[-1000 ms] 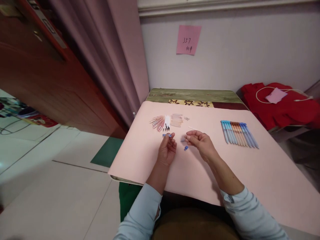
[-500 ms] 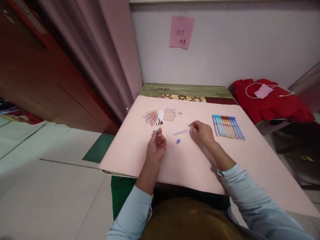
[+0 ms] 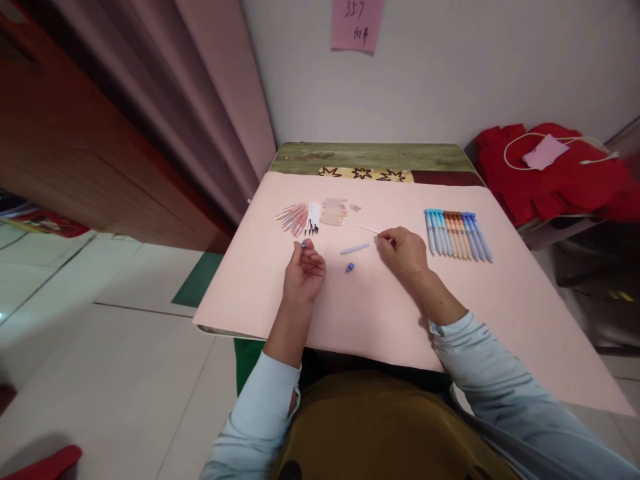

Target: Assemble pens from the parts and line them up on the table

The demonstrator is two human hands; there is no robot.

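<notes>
My left hand [image 3: 306, 270] is raised over the front left of the table, palm up, its fingers closed on a small blue pen part [image 3: 303, 244]. Toward the middle, my right hand [image 3: 404, 252] pinches the end of a thin white pen refill [image 3: 368, 229], which points to the upper left. Between the hands lie a pale lilac pen barrel [image 3: 355, 249] and a small blue pen clip piece [image 3: 350, 267]. Past my left hand are several white refills with black tips [image 3: 313, 220], a fan of pinkish pen barrels [image 3: 294, 219] and a stack of clear barrels [image 3: 333, 212].
A row of assembled pens [image 3: 456, 235] in blue, brown and violet lies on the right of the pink-covered table [image 3: 370, 320]. Small metallic springs [image 3: 355, 207] lie at the back. Red cloth [image 3: 560, 187] with a white cable is beyond the right edge; a curtain [image 3: 220, 80] hangs left.
The view has tipped slightly downward, so the table sits higher in it. The blue part has turned end-on in my left hand. The refill stays in my right hand.
</notes>
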